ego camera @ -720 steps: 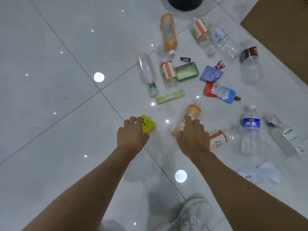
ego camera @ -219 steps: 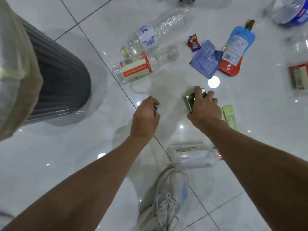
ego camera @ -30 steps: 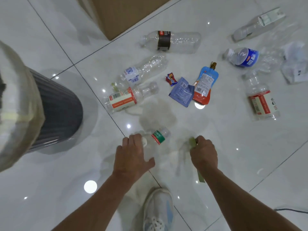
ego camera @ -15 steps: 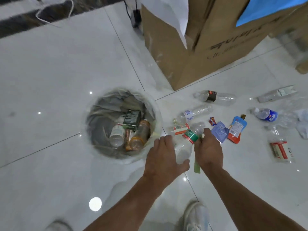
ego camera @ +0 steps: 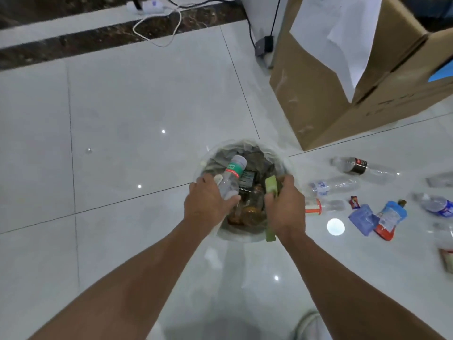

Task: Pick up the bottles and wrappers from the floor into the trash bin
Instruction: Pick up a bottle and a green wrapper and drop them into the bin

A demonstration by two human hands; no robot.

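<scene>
Head view looks down at both hands over the trash bin [ego camera: 289, 165]. Left hand [ego camera: 208, 201] is wrapped around a clear bottle [ego camera: 231, 179] with a green label, right above the bin's open top. Right hand [ego camera: 285, 208] is closed on a long green wrapper [ego camera: 270, 212]. Its low end hangs over the near rim. If the hand lets go now, I think the wrapper could slide down outside the bin. About 5 more bottles and 3 wrappers lie on the floor [ego camera: 122, 119] to the right, like the blue pouch [ego camera: 389, 220].
</scene>
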